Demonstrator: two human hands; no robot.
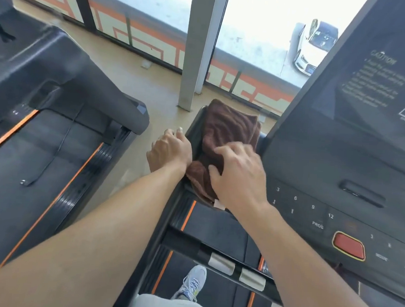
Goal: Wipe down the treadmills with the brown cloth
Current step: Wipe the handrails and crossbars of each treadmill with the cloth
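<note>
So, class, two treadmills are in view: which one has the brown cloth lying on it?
The right treadmill, the one with the red button. The brown cloth lies beside its console under the right hand; the left treadmill has none.

**Cloth on the near treadmill's front cover**

The cloth (224, 140) lies on the front cover of the treadmill (215, 226), just left of its console (354, 164). The right hand (238, 172) rests on the cloth's near part; the left hand (169, 151) sits at the cover's left edge, seemingly touching the cloth. A second treadmill (55, 124) stands to the left, with windows (144, 8) beyond.
</note>
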